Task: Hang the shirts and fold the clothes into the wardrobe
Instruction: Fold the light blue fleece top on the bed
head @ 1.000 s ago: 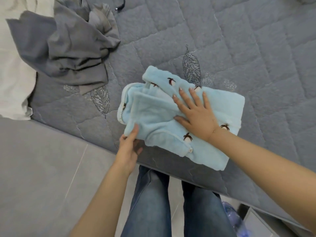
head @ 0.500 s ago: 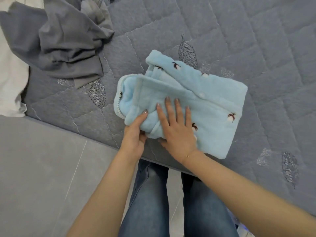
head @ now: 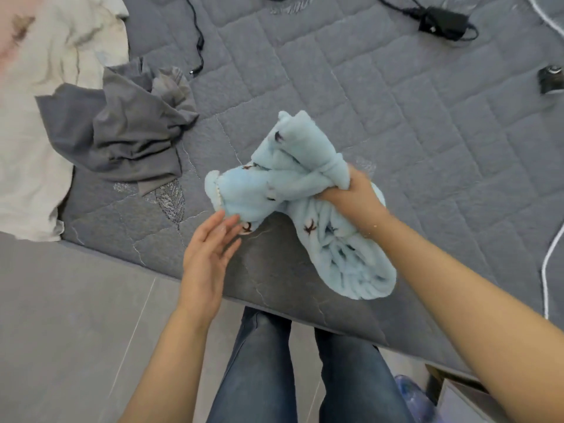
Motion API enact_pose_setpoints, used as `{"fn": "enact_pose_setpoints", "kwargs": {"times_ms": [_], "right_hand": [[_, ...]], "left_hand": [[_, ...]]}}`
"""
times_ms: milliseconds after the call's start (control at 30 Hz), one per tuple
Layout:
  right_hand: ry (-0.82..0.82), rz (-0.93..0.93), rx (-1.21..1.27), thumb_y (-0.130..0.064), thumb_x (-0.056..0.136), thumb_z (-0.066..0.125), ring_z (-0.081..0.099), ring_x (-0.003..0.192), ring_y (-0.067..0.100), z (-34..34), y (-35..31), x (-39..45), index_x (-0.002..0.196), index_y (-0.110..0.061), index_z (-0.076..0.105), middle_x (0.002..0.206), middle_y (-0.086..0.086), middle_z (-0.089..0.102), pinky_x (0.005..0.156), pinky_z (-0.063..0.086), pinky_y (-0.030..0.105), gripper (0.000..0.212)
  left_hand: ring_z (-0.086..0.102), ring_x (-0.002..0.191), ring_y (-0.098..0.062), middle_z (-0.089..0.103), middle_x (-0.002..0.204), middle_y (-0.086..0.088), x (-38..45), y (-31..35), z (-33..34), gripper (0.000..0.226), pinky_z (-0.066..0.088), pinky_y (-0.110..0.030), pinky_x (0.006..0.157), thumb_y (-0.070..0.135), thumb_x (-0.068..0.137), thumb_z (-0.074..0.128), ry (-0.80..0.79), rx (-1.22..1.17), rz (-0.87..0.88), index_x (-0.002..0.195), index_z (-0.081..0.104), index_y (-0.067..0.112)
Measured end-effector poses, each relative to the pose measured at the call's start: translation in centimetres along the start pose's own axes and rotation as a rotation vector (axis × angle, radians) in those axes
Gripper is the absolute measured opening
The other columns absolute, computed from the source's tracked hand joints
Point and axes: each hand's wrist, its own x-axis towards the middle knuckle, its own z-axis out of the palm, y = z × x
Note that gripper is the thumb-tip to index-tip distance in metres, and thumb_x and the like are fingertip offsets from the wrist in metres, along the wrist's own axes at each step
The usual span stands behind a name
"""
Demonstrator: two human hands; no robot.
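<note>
Head view: a person in jeans stands at the edge of a grey quilted bed, lifting a pale blue fleece garment off the mattress. The right hand is clenched around the middle of the bundle, gathering several layers at once; the left hand is spread with straight fingers, fingertips just touching the garment's near-left corner without gripping it. The garment hangs in two lobes from that single grip — one bunched up on the side away from the bed edge, one drooping over the bed edge toward the person's legs.

The risk, judged from this hold, is that the fold comes apart: a one-handed squeeze at the centre leaves both ends free, and the drooping lobe looks ready to unroll or slide down toward the tiled floor below the bed edge. Soft, thick fleece tends to spring open, so the piece may need refolding before it reaches the wardrobe, which is not in view.

Farther from the bed edge, to the garment's left, a crumpled grey garment lies partly against a cream-coloured cloth — both unfolded. A black power adapter with cable and a small dark object lie well beyond the blue garment, deeper on the bed; a swinging sleeve could snag nothing there yet.
</note>
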Motion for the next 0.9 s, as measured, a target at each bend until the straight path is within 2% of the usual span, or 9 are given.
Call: {"fn": "enact_pose_setpoints", "kwargs": {"times_ms": [67, 133, 300, 400, 467, 567, 667, 733, 900], "right_hand": [[-0.049, 0.104, 0.231, -0.011, 0.083, 0.072, 0.070, 0.087, 0.006, -2.8, -0.8, 0.0, 0.105, -0.026, 0.066, 0.092, -0.010, 0.075, 0.067, 0.056, 0.022, 0.027], [-0.118, 0.242, 0.443, -0.014, 0.085, 0.070, 0.072, 0.090, 0.018, -5.2, -0.2, -0.2, 0.112, -0.019, 0.067, 0.099, 0.003, 0.075, 0.064, 0.058, 0.028, 0.027], [-0.282, 0.495, 0.659, -0.034, 0.075, 0.073, 0.071, 0.096, 0.022, -7.1, 5.9, 0.0, 0.097, -0.024, 0.078, 0.107, 0.006, 0.073, 0.068, 0.058, 0.034, 0.025], [-0.203, 0.584, 0.560, -0.025, 0.080, 0.071, 0.069, 0.101, 0.025, -6.6, 11.1, 1.4, 0.117, -0.018, 0.069, 0.113, 0.007, 0.071, 0.075, 0.057, 0.037, 0.038], [-0.005, 0.592, 0.376, -0.018, 0.090, 0.064, 0.065, 0.103, 0.026, -6.6, 13.9, 2.0, 0.130, -0.012, 0.057, 0.117, 0.008, 0.067, 0.084, 0.054, 0.041, 0.041], [0.249, 0.558, 0.290, -0.023, 0.094, 0.060, 0.061, 0.101, 0.024, -6.8, 16.0, 0.8, 0.116, -0.012, 0.062, 0.107, 0.007, 0.067, 0.087, 0.052, 0.039, 0.025], [0.273, 0.433, 0.230, -0.042, 0.093, 0.058, 0.059, 0.076, 0.004, -6.1, 15.0, -3.0, 0.088, -0.019, 0.065, 0.081, -0.006, 0.064, 0.066, 0.048, 0.021, 0.025], [0.254, 0.385, 0.196, -0.050, 0.090, 0.060, 0.055, 0.066, -0.004, -5.1, 14.2, -5.7, 0.086, -0.020, 0.063, 0.077, -0.011, 0.061, 0.061, 0.044, 0.014, 0.030], [0.270, 0.292, 0.335, -0.023, 0.094, 0.062, 0.064, 0.098, 0.009, -2.7, 12.9, -8.1, 0.108, -0.021, 0.057, 0.108, -0.002, 0.066, 0.085, 0.053, 0.022, 0.015]], "left_hand": [[0.069, 0.095, -0.013, 0.074, 0.100, 0.001, -0.8, 0.4, 0.8, 0.018, 0.048, -0.030, 0.092, 0.004, 0.097, 0.048, 0.086, -0.028, 0.069, 0.102, 0.059, 0.018], [0.066, 0.092, -0.011, 0.072, 0.097, 0.003, -1.4, 0.4, 1.8, 0.019, 0.047, -0.030, 0.092, 0.001, 0.095, 0.050, 0.148, -0.017, 0.126, 0.095, 0.057, 0.018], [0.061, 0.104, 0.004, 0.066, 0.113, 0.011, -0.8, -1.8, 4.1, 0.030, 0.048, -0.013, 0.087, 0.012, 0.089, 0.064, 0.075, 0.200, 0.192, 0.117, 0.059, 0.020], [0.055, 0.116, -0.004, 0.055, 0.131, 0.006, 1.5, -4.9, 5.1, 0.047, 0.047, -0.021, 0.094, 0.019, 0.089, 0.067, 0.042, 0.395, 0.041, 0.132, 0.046, 0.022], [0.057, 0.111, -0.004, 0.054, 0.132, 0.006, 2.7, -7.5, 5.5, 0.054, 0.050, -0.022, 0.087, 0.026, 0.089, 0.067, 0.045, 0.449, -0.095, 0.134, 0.039, 0.023], [0.065, 0.104, -0.016, 0.064, 0.125, 0.001, 3.2, -10.3, 5.7, 0.061, 0.055, -0.035, 0.087, 0.048, 0.085, 0.068, 0.081, 0.486, -0.280, 0.134, 0.046, 0.020], [0.071, 0.093, -0.013, 0.073, 0.105, 0.004, 2.7, -11.2, 5.3, 0.046, 0.057, -0.026, 0.072, 0.052, 0.085, 0.067, 0.176, 0.460, -0.202, 0.115, 0.061, 0.017], [0.070, 0.085, -0.005, 0.073, 0.095, 0.010, 1.8, -11.5, 5.1, 0.037, 0.054, -0.018, 0.062, 0.050, 0.088, 0.063, 0.210, 0.452, -0.136, 0.106, 0.063, 0.017], [0.064, 0.080, 0.002, 0.068, 0.084, 0.021, 0.1, -12.3, 5.2, 0.007, 0.051, -0.013, 0.065, 0.033, 0.094, 0.059, 0.170, 0.533, 0.039, 0.097, 0.061, 0.028]]}}
